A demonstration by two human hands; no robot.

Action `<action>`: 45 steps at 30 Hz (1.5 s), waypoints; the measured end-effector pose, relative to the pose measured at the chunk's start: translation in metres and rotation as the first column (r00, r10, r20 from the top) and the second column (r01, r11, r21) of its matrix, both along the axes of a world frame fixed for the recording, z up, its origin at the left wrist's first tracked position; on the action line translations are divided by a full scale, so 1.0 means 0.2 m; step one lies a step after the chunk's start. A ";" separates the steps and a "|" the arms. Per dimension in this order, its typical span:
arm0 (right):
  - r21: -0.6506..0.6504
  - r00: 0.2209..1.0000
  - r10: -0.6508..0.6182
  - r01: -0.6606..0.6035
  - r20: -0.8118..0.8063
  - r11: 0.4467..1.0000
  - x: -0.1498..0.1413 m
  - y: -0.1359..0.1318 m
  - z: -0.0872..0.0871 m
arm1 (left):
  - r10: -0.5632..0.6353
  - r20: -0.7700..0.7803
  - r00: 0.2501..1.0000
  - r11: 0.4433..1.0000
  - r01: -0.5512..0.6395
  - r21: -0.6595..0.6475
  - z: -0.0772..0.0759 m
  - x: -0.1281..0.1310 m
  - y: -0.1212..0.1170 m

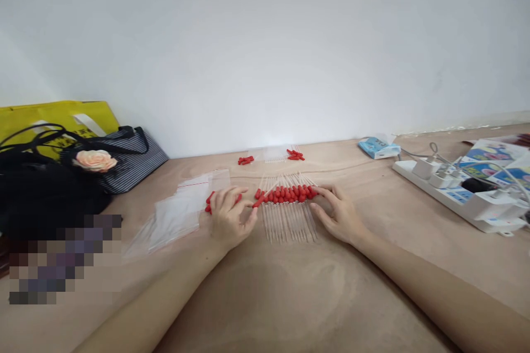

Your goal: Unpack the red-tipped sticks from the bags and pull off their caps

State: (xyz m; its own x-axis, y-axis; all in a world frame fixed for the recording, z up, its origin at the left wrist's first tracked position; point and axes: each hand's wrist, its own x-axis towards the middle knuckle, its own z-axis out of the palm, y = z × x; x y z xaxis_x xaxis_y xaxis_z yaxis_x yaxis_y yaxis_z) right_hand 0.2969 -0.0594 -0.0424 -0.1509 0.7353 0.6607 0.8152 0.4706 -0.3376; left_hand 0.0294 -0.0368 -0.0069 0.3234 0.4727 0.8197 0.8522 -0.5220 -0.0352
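Observation:
A row of thin pale sticks with red ends (pixel 285 194) lies at the middle of the table, the red ends bunched side by side. My left hand (pixel 229 215) is at the row's left, its thumb and forefinger closed at the red end of one slanted stick (pixel 261 199). More red pieces (pixel 210 201) are partly hidden behind its fingers. At the row's right end, my right hand (pixel 337 212) rests with thumb and forefinger apart, the forefinger at the last red end. A clear strip over pale sticks (pixel 289 224) reaches toward me below the row.
Clear plastic bags (pixel 176 220) lie left of my left hand. Two small red piles (pixel 245 160) flank another clear bag (pixel 271 154) by the wall. A white power strip (pixel 451 196) with plugs and a blue tissue pack (pixel 377 148) are right; a striped bag (pixel 128 162) is left.

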 end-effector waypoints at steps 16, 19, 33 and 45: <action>0.134 0.916 0.197 -0.256 0.349 0.957 -0.08 -0.04 0.06 | -0.391 -0.220 0.894 0.900 0.422 0.112 -0.01 0.10 -0.11; 0.149 0.918 0.229 -0.289 0.323 0.946 -0.09 -0.05 0.05 | -0.400 -0.211 0.892 0.899 0.427 0.098 -0.01 0.10 -0.11; 0.250 0.916 0.218 -0.311 0.337 0.917 -0.15 -0.08 0.03 | -0.467 -0.199 0.861 0.884 0.447 -0.141 -0.06 0.16 -0.09; 0.280 0.905 0.286 -0.376 0.314 0.883 -0.14 -0.09 0.05 | -0.487 -0.227 0.843 0.873 0.467 -0.142 -0.03 0.15 -0.11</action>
State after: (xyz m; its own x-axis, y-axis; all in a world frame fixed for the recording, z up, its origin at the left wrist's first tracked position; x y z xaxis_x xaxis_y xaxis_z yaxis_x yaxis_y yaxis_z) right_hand 0.2682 -0.0782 -0.0317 -0.5437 0.3607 0.7578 0.6273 0.7745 0.0815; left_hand 0.0593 -0.0596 -0.0135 0.7120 0.2662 0.6497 0.4656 -0.8716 -0.1532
